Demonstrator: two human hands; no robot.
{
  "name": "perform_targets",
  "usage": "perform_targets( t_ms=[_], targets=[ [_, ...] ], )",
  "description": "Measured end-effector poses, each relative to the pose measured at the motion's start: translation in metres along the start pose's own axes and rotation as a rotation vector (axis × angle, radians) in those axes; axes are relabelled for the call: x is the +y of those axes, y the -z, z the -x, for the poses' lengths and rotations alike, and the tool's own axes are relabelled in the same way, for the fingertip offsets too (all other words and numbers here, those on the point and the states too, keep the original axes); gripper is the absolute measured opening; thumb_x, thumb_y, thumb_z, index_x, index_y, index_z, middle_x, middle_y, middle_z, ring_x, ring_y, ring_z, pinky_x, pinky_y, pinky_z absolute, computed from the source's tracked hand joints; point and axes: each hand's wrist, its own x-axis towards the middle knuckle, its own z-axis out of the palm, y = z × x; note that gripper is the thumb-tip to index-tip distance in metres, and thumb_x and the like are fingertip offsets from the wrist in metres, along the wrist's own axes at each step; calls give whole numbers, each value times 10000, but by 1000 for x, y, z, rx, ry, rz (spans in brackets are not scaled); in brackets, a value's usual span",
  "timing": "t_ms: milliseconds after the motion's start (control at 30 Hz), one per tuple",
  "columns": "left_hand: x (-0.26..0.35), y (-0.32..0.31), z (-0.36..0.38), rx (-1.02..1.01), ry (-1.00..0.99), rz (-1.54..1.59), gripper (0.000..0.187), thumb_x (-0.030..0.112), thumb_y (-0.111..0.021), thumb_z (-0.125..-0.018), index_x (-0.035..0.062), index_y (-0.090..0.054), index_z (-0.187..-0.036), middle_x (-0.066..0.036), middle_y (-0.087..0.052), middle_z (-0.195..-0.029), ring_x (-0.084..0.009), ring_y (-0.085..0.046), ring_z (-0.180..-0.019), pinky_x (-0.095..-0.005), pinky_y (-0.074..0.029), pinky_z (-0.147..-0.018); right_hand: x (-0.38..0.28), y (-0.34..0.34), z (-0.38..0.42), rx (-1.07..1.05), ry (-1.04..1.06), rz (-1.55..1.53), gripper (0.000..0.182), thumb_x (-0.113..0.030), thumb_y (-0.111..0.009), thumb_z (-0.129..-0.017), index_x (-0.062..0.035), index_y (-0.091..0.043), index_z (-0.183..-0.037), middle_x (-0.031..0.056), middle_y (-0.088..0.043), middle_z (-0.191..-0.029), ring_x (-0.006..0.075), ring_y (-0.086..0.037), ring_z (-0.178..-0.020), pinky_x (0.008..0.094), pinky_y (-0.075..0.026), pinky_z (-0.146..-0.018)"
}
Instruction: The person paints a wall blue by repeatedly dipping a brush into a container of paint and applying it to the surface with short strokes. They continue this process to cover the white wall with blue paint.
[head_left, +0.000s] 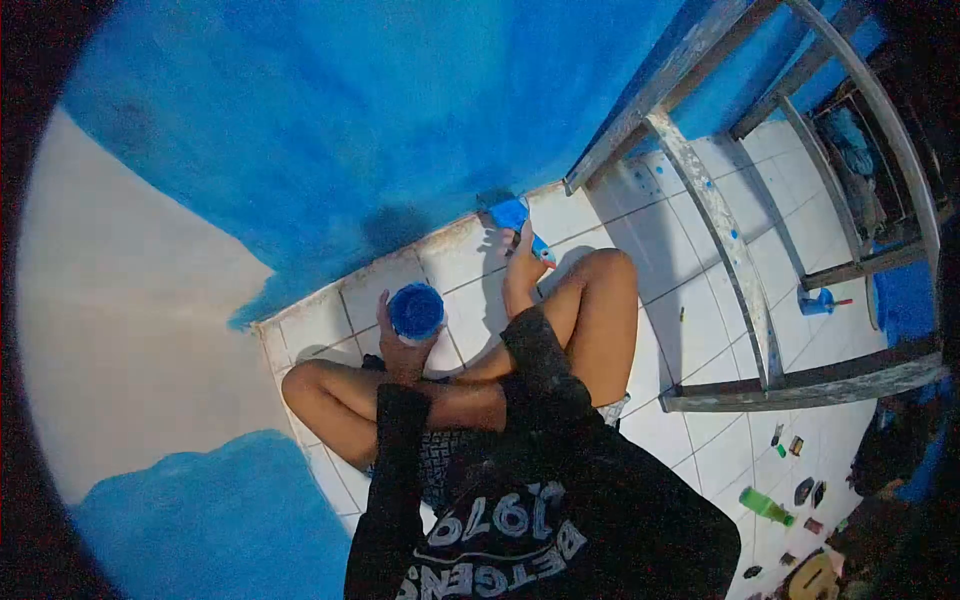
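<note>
My left hand (405, 355) is wrapped round a small tub of blue paint (416, 312), held upright above the floor tiles with its open top facing me. In my right hand (521, 262) is a paintbrush (509, 213), its handle pointing back toward my knee. The brush's blue-coated head is at the foot of the blue wall (390, 110), close to the bottom edge where wall and floor meet. Blue paint covers most of this wall.
A wooden ladder (700, 190) stands on the white tiled floor (640, 240) to my right. Beyond its rungs lies a blue container (818, 302) with a red-tipped stick. A green bottle (766, 506) and scattered small items lie at lower right. The left wall (140, 300) is partly white.
</note>
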Motion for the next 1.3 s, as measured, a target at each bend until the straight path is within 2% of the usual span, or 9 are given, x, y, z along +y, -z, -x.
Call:
perform_targets(
  t_ms=[300,467,533,667,700,967,1033,1233,1300],
  targets=[
    [-41,-10,1,-23,15,112,1075,232,-910,-619,61,-264,-1461,-191,-585,-1251,-311,-606,-1122,-398,-495,-958,-192,-32,96,-374,-24,-477,335,-319,-553,-983,8,-625,-994,109,-674,-879,144,-613,-706,273,-461,-539],
    [-6,0,3,-20,66,-20,1090,270,-914,-606,92,-269,-1465,-193,-589,-1239,-318,-609,-1113,-405,-499,-951,-107,-24,70,-295,-109,-376,358,-358,-540,-987,-21,-628,-1072,61,-668,-960,103,-597,-819,242,-451,-618],
    [-43,-12,3,-44,294,558,1104,293,-918,-591,108,-271,-1466,-191,-592,-1225,-320,-611,-1101,-410,-501,-945,-22,-12,41,-202,269,35,381,-384,-564,-971,-28,-651,-1075,42,-672,-971,100,-597,-820,236,-456,-636],
    [-43,-5,3,-107,-16,152,1059,287,-912,-599,82,-308,-1444,-196,-600,-1196,-330,-614,-1084,-412,-505,-936,1,0,42,-285,-58,-128,394,-375,-579,-962,-6,-666,-1070,73,-696,-978,127,-633,-814,257,-479,-602],
    [-78,-24,0,-83,473,774,1061,276,-904,-612,68,-292,-1453,-191,-597,-1194,-318,-611,-1090,-414,-506,-939,1,-1,38,-266,-103,-214,405,-373,-577,-963,5,-663,-1077,88,-704,-973,138,-645,-807,266,-486,-581],
    [-60,-20,1,-46,621,1128,1062,267,-897,-616,25,-288,-1452,-205,-604,-1196,-322,-622,-1081,-404,-506,-941,-170,-35,112,-518,-8,-322,358,-299,-528,-998,30,-627,-1094,148,-699,-975,195,-676,-815,294,-495,-561],
    [-25,-7,10,-61,-24,154,1067,270,-898,-613,18,-284,-1448,-209,-605,-1194,-322,-623,-1083,-405,-506,-938,-181,-39,122,-565,166,-265,343,-282,-506,-1011,25,-620,-1116,131,-706,-939,197,-674,-801,285,-491,-564],
    [-84,-7,3,-183,-372,-518,1048,269,-894,-627,7,-284,-1437,-207,-608,-1175,-321,-624,-1080,-401,-510,-930,-33,-15,72,-390,252,-7,333,-292,-532,-999,19,-636,-1055,59,-695,-871,125,-666,-727,256,-470,-559],
    [-70,-7,8,-115,-120,-135,1050,261,-895,-627,11,-279,-1440,-206,-604,-1180,-318,-619,-1087,-403,-506,-936,-10,-10,67,-315,253,76,331,-292,-539,-995,19,-638,-1052,51,-692,-855,120,-668,-712,256,-471,-555]
  ],
)
